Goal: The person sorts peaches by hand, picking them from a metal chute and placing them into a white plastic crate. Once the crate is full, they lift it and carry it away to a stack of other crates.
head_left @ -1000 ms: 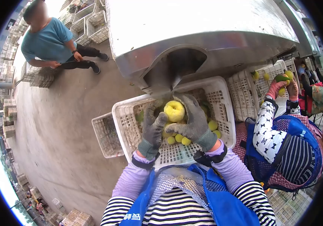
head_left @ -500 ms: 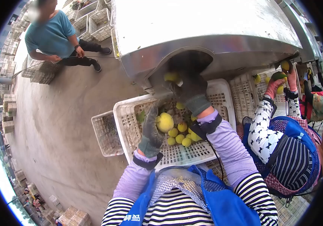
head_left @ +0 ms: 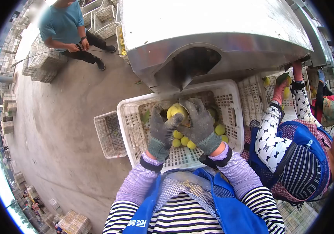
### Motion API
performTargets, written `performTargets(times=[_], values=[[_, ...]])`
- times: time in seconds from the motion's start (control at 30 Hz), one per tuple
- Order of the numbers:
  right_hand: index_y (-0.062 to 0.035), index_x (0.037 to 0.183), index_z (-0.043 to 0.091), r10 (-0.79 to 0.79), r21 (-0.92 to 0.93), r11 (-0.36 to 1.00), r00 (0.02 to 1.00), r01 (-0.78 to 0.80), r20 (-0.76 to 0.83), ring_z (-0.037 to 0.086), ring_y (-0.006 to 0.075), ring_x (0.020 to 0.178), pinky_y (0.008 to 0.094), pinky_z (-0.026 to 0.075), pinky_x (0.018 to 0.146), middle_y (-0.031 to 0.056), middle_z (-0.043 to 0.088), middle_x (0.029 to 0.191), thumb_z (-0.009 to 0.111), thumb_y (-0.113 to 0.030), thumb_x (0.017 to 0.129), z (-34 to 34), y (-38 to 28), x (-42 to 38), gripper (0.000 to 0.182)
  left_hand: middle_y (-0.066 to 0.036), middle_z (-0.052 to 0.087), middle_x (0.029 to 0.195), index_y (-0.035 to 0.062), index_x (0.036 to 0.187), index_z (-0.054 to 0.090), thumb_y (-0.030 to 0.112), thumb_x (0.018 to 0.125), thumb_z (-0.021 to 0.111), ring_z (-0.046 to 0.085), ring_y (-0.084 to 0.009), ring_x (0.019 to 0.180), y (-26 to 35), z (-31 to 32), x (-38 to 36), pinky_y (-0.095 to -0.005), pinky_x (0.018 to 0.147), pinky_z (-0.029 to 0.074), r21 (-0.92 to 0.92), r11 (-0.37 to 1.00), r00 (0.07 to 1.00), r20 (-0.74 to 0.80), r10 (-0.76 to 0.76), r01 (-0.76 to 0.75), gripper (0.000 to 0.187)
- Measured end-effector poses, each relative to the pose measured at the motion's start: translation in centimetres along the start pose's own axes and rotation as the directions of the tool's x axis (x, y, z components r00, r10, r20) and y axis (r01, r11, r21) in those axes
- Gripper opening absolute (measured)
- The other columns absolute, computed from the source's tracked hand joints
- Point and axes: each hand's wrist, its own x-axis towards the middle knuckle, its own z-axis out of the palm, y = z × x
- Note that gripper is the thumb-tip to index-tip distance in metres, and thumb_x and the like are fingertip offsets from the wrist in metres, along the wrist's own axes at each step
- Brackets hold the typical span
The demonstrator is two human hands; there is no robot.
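Note:
A yellow round fruit (head_left: 174, 111) is held between my two gloved hands, above the white plastic crate (head_left: 125, 117). My left hand (head_left: 162, 132) is closed around its left side, with the thumb laid across the front. Curled against the fruit from the right, my right hand (head_left: 200, 126) hides part of it. Below the hands, several yellow-green fruits (head_left: 184, 141) lie on the crate's slotted floor, and more show at its right side (head_left: 220, 129). Both gloves are dark grey and dusty.
Just beyond the crate stands a metal machine (head_left: 229, 46) with an arched opening (head_left: 196, 62). A smaller crate (head_left: 110, 136) sits on the floor at left. A co-worker (head_left: 291, 152) reaches into the machine at right. Another person (head_left: 63, 29) stands at upper left holding a cord.
My right hand has come back from the machine's opening to meet my left hand over the crate. My left hand has lifted slightly with the fruit. The standing person has shifted right.

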Motion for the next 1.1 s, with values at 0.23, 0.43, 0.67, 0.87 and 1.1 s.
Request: performTargets(times=[0.23,0.43,0.67,0.87,1.1], values=[[-0.0056,0.123,0.059,0.144,0.379,0.911,0.987,-0.162,0.076,0.061,0.0318,0.099,0.0396,0.053,0.082,0.0168,0.059,0.113,0.083,-0.037,0.068,-0.9,0.6,-0.2,0.068,-0.011,0.059,0.121,0.0020,0.130,0.049,0.038,0.102,0.050,0.060,-0.0210,0.110,0.2,0.8,-0.6,-0.0343,0.095,0.050,-0.288,0.956,0.997,0.056,-0.047,0.061,0.045],[-0.0058,0.120,0.062,0.125,-0.087,0.987,0.984,-0.137,-0.126,0.064,0.0301,0.091,0.0398,0.054,0.075,0.0125,0.061,0.104,0.082,-0.040,0.069,0.1,-1.1,-1.5,0.065,-0.014,0.052,0.131,0.0015,0.142,0.039,0.036,0.104,0.045,0.053,-0.0223,0.119,0.3,1.0,-1.0,-0.0375,0.103,0.043,-0.272,0.952,0.989,0.070,-0.128,0.143,0.052],[-0.0074,0.111,0.064,-0.054,-0.371,0.928,0.972,-0.036,-0.229,0.064,0.0300,0.085,0.0413,0.052,0.070,0.0120,0.065,0.097,0.081,-0.037,0.071,2.2,3.7,7.8,0.053,-0.013,0.050,0.136,0.0084,0.146,0.038,0.036,0.104,0.045,0.049,-0.0249,0.125,-5.3,-2.5,-1.4,-0.0455,0.105,0.040,-0.290,0.946,0.954,-0.210,-0.212,0.146,0.051],[-0.0072,0.104,0.066,-0.031,-0.087,0.996,0.947,0.003,-0.320,0.065,0.0313,0.085,0.0420,0.053,0.072,0.0119,0.067,0.090,0.076,-0.024,0.080,-0.2,4.0,10.6,0.031,-0.016,0.046,0.142,0.0118,0.153,0.025,0.035,0.100,0.053,0.047,-0.0234,0.125,-21.7,-8.5,-2.7,-0.0337,0.102,0.040,0.156,0.838,0.793,-0.448,-0.412,0.523,0.064],[-0.0084,0.113,0.068,0.542,-0.235,0.838,0.804,-0.493,0.247,0.064,0.0351,0.100,0.0430,0.049,0.087,0.0169,0.068,0.103,0.064,-0.034,0.089,9.8,18.6,-2.6,0.035,-0.028,0.043,0.139,0.0174,0.151,0.023,0.054,0.086,0.061,0.047,-0.0422,0.127,-27.9,-2.2,-5.4,-0.0489,0.101,0.042,0.705,0.045,0.572,-0.535,-0.622,0.707,0.084]])
